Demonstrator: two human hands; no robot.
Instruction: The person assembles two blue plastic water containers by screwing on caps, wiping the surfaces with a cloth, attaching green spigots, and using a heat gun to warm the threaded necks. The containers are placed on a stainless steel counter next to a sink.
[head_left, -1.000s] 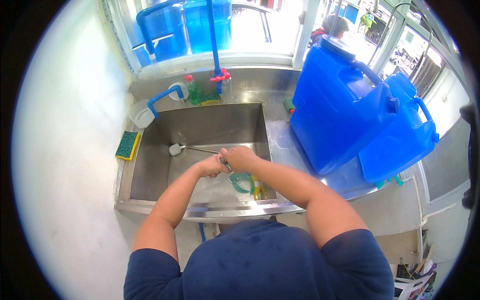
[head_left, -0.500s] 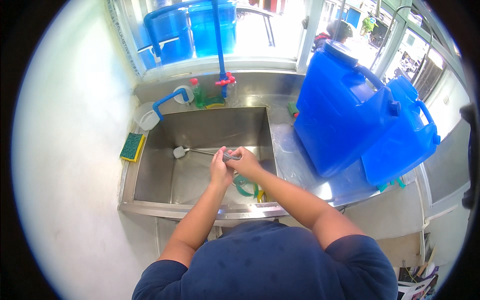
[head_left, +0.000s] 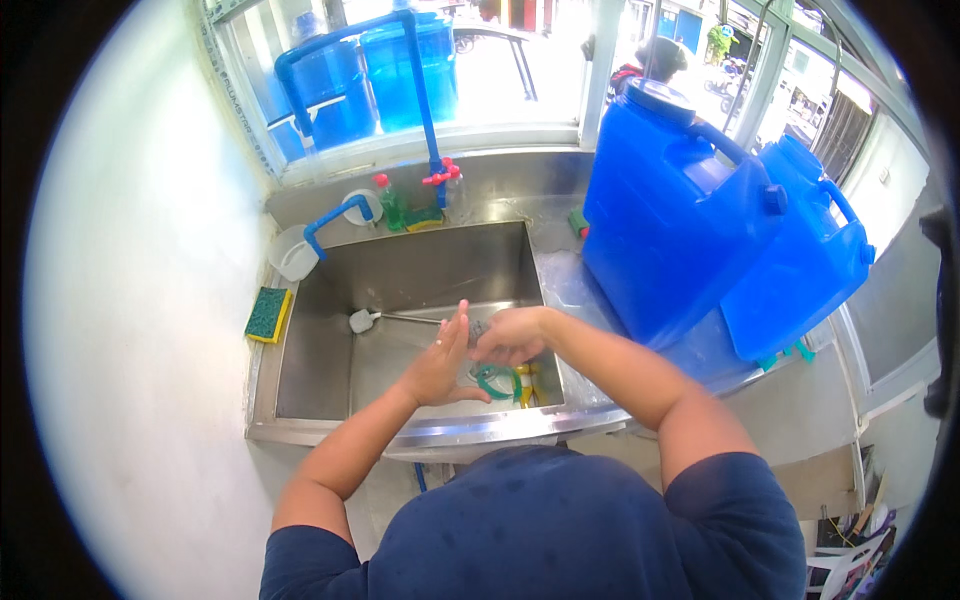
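Over the steel sink (head_left: 440,255) both of my hands are close together. My left hand (head_left: 440,362) is open, its fingers stretched upward and thumb apart, palm toward the right hand. My right hand (head_left: 513,335) is curled around the grey, blurred handle end of a long thin rod with a white block-like head, a bottle brush by its look (head_left: 362,320). Its head rests at the left of the sink, and the shaft passes behind my left fingers. Below my hands on the sink floor lie a green curved thing (head_left: 488,380) and a yellow thing (head_left: 527,388).
Two large blue water jugs (head_left: 680,230) (head_left: 800,255) stand on the right-hand counter. A green and yellow sponge (head_left: 268,314) lies on the left rim. Behind the sink are a blue pipe tap (head_left: 335,218), white tubs (head_left: 293,255), a green bottle (head_left: 390,207) and red valve handles (head_left: 440,177).
My left hand has opened from its closed hold near the handle, its fingers now straight. My right hand has shifted slightly right and turned, still at the handle end.
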